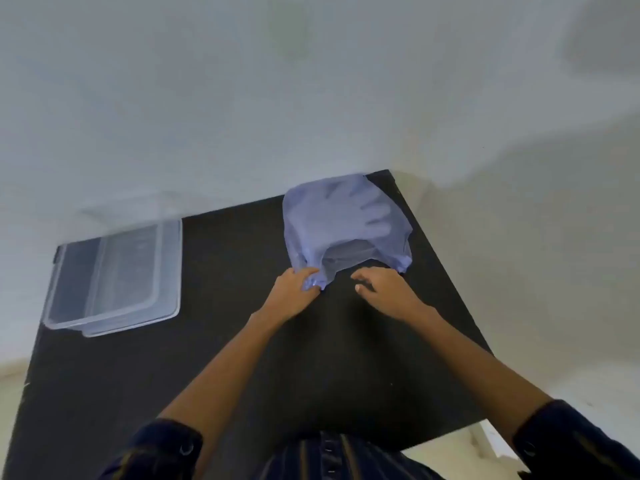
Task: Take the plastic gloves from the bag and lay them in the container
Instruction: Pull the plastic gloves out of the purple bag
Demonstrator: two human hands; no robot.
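A translucent pale blue plastic bag [343,226] lies at the far right of the black table [242,358], its mouth facing me. A glove's finger outlines [372,211] show through the bag's film. My left hand [294,289] pinches the near left edge of the bag's mouth. My right hand [384,289] hovers at the right side of the mouth, fingers spread, holding nothing. A clear plastic container [114,278] sits open at the table's far left with nothing visible inside.
A pale wall runs right behind the table's far edge. The table's right edge falls away just right of the bag. Light floor shows at the lower right and far left.
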